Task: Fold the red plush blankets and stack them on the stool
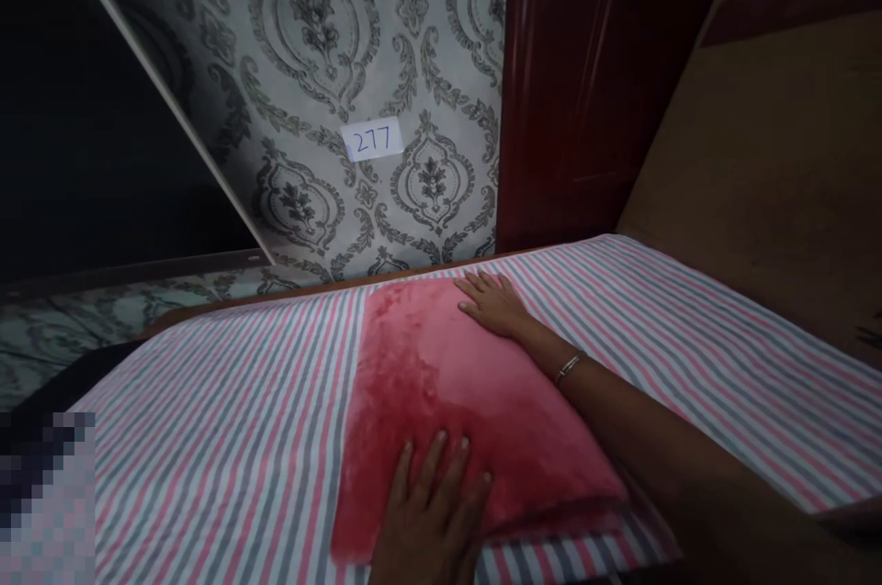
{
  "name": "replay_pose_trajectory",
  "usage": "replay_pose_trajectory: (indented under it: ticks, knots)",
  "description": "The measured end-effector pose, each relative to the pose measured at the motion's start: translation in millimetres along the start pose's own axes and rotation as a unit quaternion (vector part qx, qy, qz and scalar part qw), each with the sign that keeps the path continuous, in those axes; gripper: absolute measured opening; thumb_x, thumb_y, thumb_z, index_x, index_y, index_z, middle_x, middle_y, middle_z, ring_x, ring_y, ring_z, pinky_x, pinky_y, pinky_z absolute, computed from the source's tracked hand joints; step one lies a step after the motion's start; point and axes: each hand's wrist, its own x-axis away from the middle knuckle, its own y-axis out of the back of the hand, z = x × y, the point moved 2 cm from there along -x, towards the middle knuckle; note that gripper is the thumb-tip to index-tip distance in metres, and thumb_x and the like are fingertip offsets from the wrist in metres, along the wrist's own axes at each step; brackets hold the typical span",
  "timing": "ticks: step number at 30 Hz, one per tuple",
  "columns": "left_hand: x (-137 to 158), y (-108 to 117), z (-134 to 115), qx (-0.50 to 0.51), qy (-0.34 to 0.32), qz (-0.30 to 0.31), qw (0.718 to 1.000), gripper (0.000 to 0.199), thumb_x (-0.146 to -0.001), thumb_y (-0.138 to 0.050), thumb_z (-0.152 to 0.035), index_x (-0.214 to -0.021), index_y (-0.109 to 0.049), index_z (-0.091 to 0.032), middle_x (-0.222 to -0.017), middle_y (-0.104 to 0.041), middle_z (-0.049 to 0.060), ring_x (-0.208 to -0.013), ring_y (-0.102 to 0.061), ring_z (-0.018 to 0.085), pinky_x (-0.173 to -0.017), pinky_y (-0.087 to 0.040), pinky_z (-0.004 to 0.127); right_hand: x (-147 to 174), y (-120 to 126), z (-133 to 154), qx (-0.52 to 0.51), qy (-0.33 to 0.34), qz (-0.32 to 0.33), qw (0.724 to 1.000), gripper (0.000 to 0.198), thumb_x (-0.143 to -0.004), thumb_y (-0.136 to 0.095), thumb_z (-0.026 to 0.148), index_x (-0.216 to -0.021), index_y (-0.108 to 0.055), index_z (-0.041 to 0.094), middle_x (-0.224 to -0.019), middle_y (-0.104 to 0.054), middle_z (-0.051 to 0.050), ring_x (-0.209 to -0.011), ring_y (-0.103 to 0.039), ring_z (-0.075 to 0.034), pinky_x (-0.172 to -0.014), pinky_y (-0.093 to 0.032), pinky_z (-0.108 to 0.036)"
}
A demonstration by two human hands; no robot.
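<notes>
A folded pink-red plush cloth lies flat on a striped sheet of pink, grey and white. Its pile shows lighter and darker patches. My left hand rests on the near part of the cloth, palm down with fingers spread. Near the far right corner, my right hand lies flat on the same cloth, fingers apart, with a thin bangle on the wrist. Neither hand grips the fabric.
Behind the sheet's far edge stands a wall with grey patterned wallpaper and a paper label reading 277. A large dark screen leans in at left. A dark red panel and a brown board stand at right.
</notes>
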Motion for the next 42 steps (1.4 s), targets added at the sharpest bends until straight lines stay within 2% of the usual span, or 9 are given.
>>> replay_pose_trajectory:
  ticks: [10,15,17,20,26,30,34,38,42]
  knots:
    - [2.9,-8.2,5.3,-0.021,-0.017,-0.022,0.999,0.054,-0.088,-0.058,-0.039,-0.141,-0.054,-0.03,-0.156,-0.042,0.004,-0.148,-0.027,0.032,-0.121,-0.008,0.057,-6.2,9.7,-31.9,-0.066,-0.153,0.045,0.985,0.057,-0.103,-0.022,0.047,-0.156,-0.028,0.024,-0.161,-0.03,-0.011,-0.148,-0.026,-0.028,-0.113,-0.029,-0.056]
    - [2.1,-1.5,6.0,-0.018,-0.012,-0.004,1.0,0.058,-0.088,-0.056,-0.035,-0.145,-0.049,-0.03,-0.157,-0.041,0.003,-0.149,-0.025,0.031,-0.122,-0.004,0.055,4.1,38.3,-27.3,-0.04,-0.189,0.019,0.981,0.056,-0.103,-0.03,0.04,-0.156,-0.027,0.022,-0.162,-0.025,-0.014,-0.15,-0.019,-0.031,-0.115,-0.021,-0.062]
    - [0.9,0.6,4.1,-0.016,-0.012,0.005,1.0,0.06,-0.088,-0.056,-0.034,-0.147,-0.047,-0.029,-0.158,-0.039,0.003,-0.149,-0.025,0.03,-0.122,-0.004,0.054,10.4,46.8,-8.4,-0.035,-0.125,-0.002,0.992,0.055,-0.103,-0.032,0.039,-0.156,-0.029,0.022,-0.163,-0.022,-0.012,-0.151,-0.015,-0.028,-0.118,-0.019,-0.055]
    - [-1.4,4.3,0.8,-0.02,-0.011,0.023,0.999,0.063,-0.086,-0.057,-0.03,-0.148,-0.045,-0.028,-0.159,-0.038,0.004,-0.149,-0.025,0.031,-0.122,-0.005,0.054,23.3,48.7,38.6,-0.05,0.067,0.009,0.996,0.053,-0.102,-0.038,0.04,-0.153,-0.036,0.025,-0.163,-0.024,-0.011,-0.15,-0.019,-0.027,-0.119,-0.02,-0.05]
    - [0.0,33.1,14.5,-0.041,-0.023,-0.04,0.998,0.054,-0.088,-0.054,-0.025,-0.142,-0.051,-0.021,-0.147,-0.054,0.009,-0.143,-0.038,0.026,-0.122,-0.01,0.054,37.8,40.0,128.4,-0.108,0.304,0.106,0.94,0.054,-0.102,-0.04,0.051,-0.153,-0.035,0.032,-0.164,-0.02,-0.006,-0.151,-0.013,-0.028,-0.119,-0.014,-0.058]
    - [9.9,34.2,32.5,-0.092,0.055,-0.014,0.994,0.059,-0.085,-0.054,-0.022,-0.144,-0.05,-0.022,-0.149,-0.051,0.011,-0.145,-0.036,0.028,-0.122,-0.007,0.055,24.8,34.9,162.2,-0.117,0.359,0.128,0.917,0.055,-0.102,-0.041,0.053,-0.152,-0.038,0.031,-0.162,-0.026,-0.008,-0.15,-0.017,-0.029,-0.118,-0.015,-0.06]
    - [26.9,-0.7,35.2,-0.111,0.111,-0.049,0.986,0.063,-0.082,-0.06,-0.032,-0.144,-0.05,-0.03,-0.155,-0.043,0.009,-0.151,-0.018,0.034,-0.12,-0.007,0.06,10.3,14.3,175.1,-0.084,0.422,0.127,0.894,0.053,-0.099,-0.049,0.055,-0.145,-0.048,0.03,-0.155,-0.041,-0.008,-0.147,-0.027,-0.029,-0.119,-0.016,-0.058]
    - [40.0,-26.7,34.4,-0.119,0.107,-0.048,0.986,0.063,-0.083,-0.063,-0.036,-0.144,-0.049,-0.036,-0.156,-0.041,0.005,-0.152,-0.014,0.034,-0.121,-0.008,0.059,-16.1,-4.4,160.3,-0.074,0.411,0.086,0.904,0.043,-0.101,-0.044,0.051,-0.134,-0.06,0.028,-0.147,-0.052,-0.007,-0.144,-0.034,-0.027,-0.119,-0.016,-0.055]
    - [41.4,-26.5,35.7,-0.139,0.098,-0.062,0.983,0.057,-0.085,-0.064,-0.037,-0.141,-0.052,-0.038,-0.156,-0.042,0.003,-0.151,-0.018,0.033,-0.121,-0.011,0.059,-52.9,-13.2,136.0,-0.082,0.371,0.055,0.924,0.039,-0.104,-0.041,0.046,-0.132,-0.062,0.028,-0.145,-0.054,-0.004,-0.143,-0.034,-0.025,-0.118,-0.016,-0.055]
